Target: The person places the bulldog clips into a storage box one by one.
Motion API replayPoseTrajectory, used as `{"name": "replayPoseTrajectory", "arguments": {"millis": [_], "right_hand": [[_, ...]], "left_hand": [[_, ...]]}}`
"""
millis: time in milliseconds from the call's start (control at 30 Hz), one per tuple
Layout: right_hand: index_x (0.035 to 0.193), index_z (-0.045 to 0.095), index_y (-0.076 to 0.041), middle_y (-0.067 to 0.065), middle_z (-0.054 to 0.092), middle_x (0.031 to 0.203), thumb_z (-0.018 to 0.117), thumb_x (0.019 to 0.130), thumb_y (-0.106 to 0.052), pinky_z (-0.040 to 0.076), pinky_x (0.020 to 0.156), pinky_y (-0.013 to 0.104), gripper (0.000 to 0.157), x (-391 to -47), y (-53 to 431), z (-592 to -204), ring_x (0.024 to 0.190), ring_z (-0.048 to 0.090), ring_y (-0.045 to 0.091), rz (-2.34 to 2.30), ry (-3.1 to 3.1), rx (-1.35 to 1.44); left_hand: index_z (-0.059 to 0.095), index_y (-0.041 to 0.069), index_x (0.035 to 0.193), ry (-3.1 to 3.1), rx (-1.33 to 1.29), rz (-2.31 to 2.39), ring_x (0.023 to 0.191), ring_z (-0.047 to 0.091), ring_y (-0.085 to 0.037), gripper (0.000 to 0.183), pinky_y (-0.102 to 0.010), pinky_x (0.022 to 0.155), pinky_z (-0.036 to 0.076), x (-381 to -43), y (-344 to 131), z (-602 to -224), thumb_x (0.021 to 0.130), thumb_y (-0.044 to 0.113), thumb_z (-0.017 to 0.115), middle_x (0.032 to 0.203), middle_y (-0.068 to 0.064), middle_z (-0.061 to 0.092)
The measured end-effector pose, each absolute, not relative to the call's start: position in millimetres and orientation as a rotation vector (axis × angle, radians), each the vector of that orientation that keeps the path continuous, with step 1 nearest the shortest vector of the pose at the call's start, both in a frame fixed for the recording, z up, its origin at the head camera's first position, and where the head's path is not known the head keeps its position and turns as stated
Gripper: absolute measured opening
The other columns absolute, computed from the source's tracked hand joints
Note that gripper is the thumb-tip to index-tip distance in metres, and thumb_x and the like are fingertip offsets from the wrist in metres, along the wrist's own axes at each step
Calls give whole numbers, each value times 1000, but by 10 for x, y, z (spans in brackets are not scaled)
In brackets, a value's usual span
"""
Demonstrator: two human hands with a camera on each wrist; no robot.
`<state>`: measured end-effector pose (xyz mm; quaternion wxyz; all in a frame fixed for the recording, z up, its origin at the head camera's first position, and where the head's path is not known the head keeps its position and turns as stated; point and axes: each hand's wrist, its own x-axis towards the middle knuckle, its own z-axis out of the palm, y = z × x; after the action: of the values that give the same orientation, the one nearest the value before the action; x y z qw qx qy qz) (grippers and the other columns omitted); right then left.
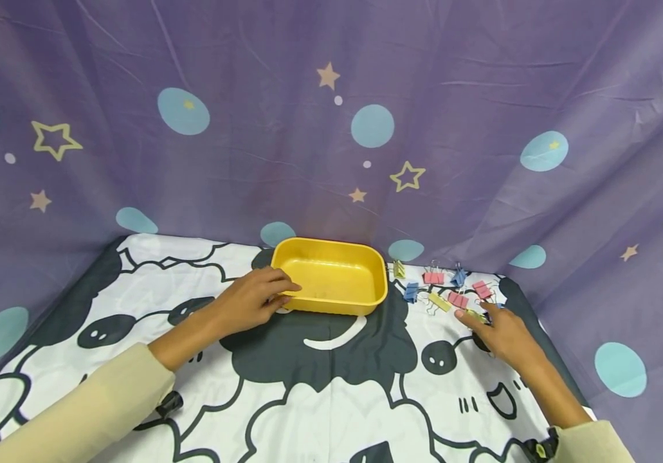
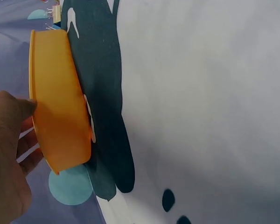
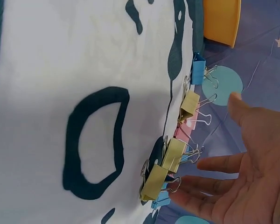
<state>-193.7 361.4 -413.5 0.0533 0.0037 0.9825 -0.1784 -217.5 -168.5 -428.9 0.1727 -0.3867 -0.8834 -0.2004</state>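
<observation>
Binder clips (image 1: 439, 302) first: where are they, and what step?

Loose cluster, back right of the tabletop (image 1: 285, 418). Step, my read: left hand (image 1: 256, 297) steadies the yellow tray (image 1: 331, 305), right hand (image 1: 501, 337) is at the pick. Next move probably calls for a thumb-and-finger pinch on one clip body, not snagging neighbouring wires.

OK, left to right. Left grip?

Clamped on the tray's rim at its near left corner, thumb outside, fingers over the lip.

Tray?

Looks like moulded plastic: smooth, a bit glossy, rounded rectangle, sloped walls. No clips visible inside.

Next along?

Yellow-green clip (image 1: 399, 269) just beside the tray, blue clip (image 1: 411, 292) in front of it, pink clip (image 1: 433, 278) further right, then more pink, blue and yellow ones, some partly behind the hand. Wedge-shaped bodies, probably coated metal; thin bent-wire handles, silvery. Mixed angles.

Right grip?

Apart: thumb and fingers spread, nothing held that I can see. Fingertips right by the wire handles of the nearest yellow clip (image 3: 154, 183); touching or not, can't tell.

Fabrics?

Black-and-white cartoon cloth (image 1: 209, 379) underneath, fairly flat. Creased purple curtain (image 1: 273, 128) behind, stars and pale blue ovals.
</observation>
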Motion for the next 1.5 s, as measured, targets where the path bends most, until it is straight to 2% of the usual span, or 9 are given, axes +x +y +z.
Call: {"name": "replayPoseTrajectory", "arguments": {"millis": [133,267,367,467,733,967,1167,1300,1500], "right_hand": [[150,61,15,41,66,147,58,112,-64,52,110,74,88,-1939,3630,-4156,138,62,62,-537,3062,-42],[140,70,12,32,79,126,61,113,-58,59,99,68,75,-1949,3651,-4165,118,74,53,-543,3102,-58],[131,77,7,22,82,110,63,112,-55,61,90,62,66,-1962,3675,-4135,104,77,41,-531,3102,-38],[123,81,2,15,83,101,64,112,-54,59,82,54,60,-1978,3704,-4072,95,75,32,-513,3081,-9],[123,82,5,24,84,110,63,112,-53,62,87,60,62,-1943,3830,-4021,103,79,43,-494,3058,-3],[118,79,9,22,83,104,78,104,-49,61,78,51,60,-1860,3894,-4008,94,75,35,-487,3002,31],[108,82,7,15,81,93,80,102,-34,55,69,42,42,-1805,3941,-4045,83,70,27,-464,3011,11],[105,83,6,16,81,93,79,101,-21,53,67,37,28,-1778,3963,-4072,79,68,21,-467,3029,-32],[103,82,5,14,80,89,76,99,-14,53,65,35,20,-1740,3980,-4101,75,65,18,-523,3013,6]], "left_hand": [[87,14,118,-2421,-1178,-517,90,65,-16,30,-41,89,57,-2178,-1674,-4313,97,-5,79,102,1,76],[87,15,115,-2422,-1162,-513,87,62,-15,33,-42,87,55,-2168,-1669,-4327,96,-9,76,96,3,76],[87,17,115,-2437,-1133,-527,86,61,-14,35,-40,84,52,-2161,-1669,-4330,96,-9,74,94,4,76],[88,18,116,-2441,-1114,-536,84,58,-14,35,-38,82,48,-2157,-1671,-4330,96,-9,74,92,4,73],[88,18,115,-2450,-1088,-529,83,55,-14,36,-36,80,45,-2156,-1657,-4321,96,-9,72,88,5,70],[88,18,115,-2480,-1073,-536,85,57,-14,36,-38,83,48,-2149,-1643,-4314,97,-8,73,90,6,72],[88,18,115,-2501,-1071,-560,85,57,-14,34,-38,82,48,-2133,-1634,-4312,97,-7,74,93,3,76],[89,18,115,-2505,-1067,-568,86,60,-16,32,-39,83,50,-2129,-1630,-4314,98,-6,75,98,3,79],[89,19,115,-2502,-1068,-558,88,64,-17,30,-42,85,54,-2128,-1618,-4312,99,-3,77,100,4,80]]}}
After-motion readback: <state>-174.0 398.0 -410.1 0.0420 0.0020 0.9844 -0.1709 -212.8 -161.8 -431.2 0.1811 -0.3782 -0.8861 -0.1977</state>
